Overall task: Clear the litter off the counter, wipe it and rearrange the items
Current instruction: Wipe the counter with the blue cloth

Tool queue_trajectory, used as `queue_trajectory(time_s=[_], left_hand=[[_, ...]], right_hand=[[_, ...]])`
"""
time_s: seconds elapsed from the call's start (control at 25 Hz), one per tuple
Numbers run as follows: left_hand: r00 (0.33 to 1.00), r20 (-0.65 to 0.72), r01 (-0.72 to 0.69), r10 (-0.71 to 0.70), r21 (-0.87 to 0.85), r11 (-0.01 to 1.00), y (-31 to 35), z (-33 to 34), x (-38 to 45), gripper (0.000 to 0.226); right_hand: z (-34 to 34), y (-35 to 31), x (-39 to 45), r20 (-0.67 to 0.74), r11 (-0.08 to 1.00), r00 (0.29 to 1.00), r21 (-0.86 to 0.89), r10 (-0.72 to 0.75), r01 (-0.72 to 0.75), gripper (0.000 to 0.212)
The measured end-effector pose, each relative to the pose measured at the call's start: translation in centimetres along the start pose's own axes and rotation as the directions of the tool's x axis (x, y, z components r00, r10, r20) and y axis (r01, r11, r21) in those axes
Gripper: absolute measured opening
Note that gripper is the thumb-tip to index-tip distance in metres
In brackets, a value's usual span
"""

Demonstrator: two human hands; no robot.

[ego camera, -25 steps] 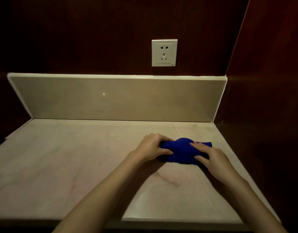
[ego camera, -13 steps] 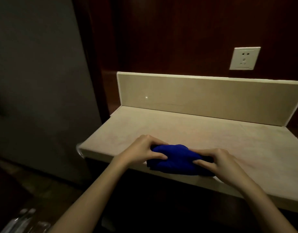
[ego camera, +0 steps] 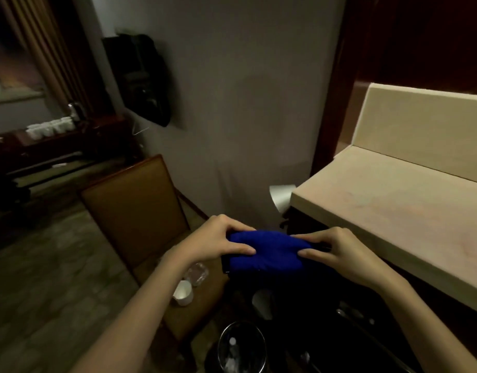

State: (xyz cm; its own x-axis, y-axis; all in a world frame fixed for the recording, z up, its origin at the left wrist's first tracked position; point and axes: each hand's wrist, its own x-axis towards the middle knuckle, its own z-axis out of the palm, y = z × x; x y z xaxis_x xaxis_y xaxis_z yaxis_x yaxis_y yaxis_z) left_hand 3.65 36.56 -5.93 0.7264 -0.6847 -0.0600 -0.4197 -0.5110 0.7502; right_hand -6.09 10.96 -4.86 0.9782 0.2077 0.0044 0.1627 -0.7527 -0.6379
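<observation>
Grey wall (ego camera: 245, 103) fills the middle of the view, dim light throughout. To its right, dark wood panelling (ego camera: 420, 36).

Pale stone desk (ego camera: 393, 211) runs along the right side, its top bare where visible, with a raised backsplash (ego camera: 420, 130) of the same stone standing along its far edge.

Wooden chair (ego camera: 135, 211) with an orange-brown padded back stands left of centre, on a patterned floor (ego camera: 43, 278). On its seat sit a white paper cup (ego camera: 182, 292) and, just beside it, a crumpled clear plastic wrapper (ego camera: 196, 273).

Far left, a dark low sideboard (ego camera: 57, 149) carries a row of white cups (ego camera: 50, 127). A dark bag (ego camera: 143, 76) hangs or leans against the wall above it; which, cannot tell.

Bottom centre, a round bin (ego camera: 241, 348) with a shiny rim, pale scraps inside. Dark objects to its right are too dim to identify.

A silvery cone-shaped object (ego camera: 281, 196) shows just off the desk's near-left corner.

Blue cloth (ego camera: 267, 251), bunched, is held in the air between both hands, off the desk and left of its front edge, above the dark area near the bin. Left hand (ego camera: 218, 240) grips its left end, thumb on the near side, fingers curled over the top. Right hand (ego camera: 337, 251) pinches the right end, thumb and fingers closed on the fabric.
</observation>
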Motion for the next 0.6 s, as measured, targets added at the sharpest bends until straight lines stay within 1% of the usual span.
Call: queue_trajectory(time_s=[0.12, 0.32, 0.6], left_hand=[[0.996, -0.049, 0.067, -0.069, -0.037, 0.997, -3.6, -2.7, -2.1, 0.041], [0.984, -0.089, 0.150, -0.155, -0.060, 0.987, -9.6, -7.5, -2.8, 0.040], [0.969, -0.073, 0.236, -0.237, -0.015, 0.972, -16.7, -15.3, -0.4, 0.042]], right_hand=[[2.2, -1.9, 4.8, 0.078, 0.997, 0.994, 0.007, -0.072, 0.072, 0.038], [6.2, -2.8, 13.3, 0.152, 0.987, 0.976, 0.047, -0.158, 0.153, 0.039], [9.8, -4.5, 24.7, 0.223, 0.982, 0.960, 0.124, -0.171, 0.146, 0.034]])
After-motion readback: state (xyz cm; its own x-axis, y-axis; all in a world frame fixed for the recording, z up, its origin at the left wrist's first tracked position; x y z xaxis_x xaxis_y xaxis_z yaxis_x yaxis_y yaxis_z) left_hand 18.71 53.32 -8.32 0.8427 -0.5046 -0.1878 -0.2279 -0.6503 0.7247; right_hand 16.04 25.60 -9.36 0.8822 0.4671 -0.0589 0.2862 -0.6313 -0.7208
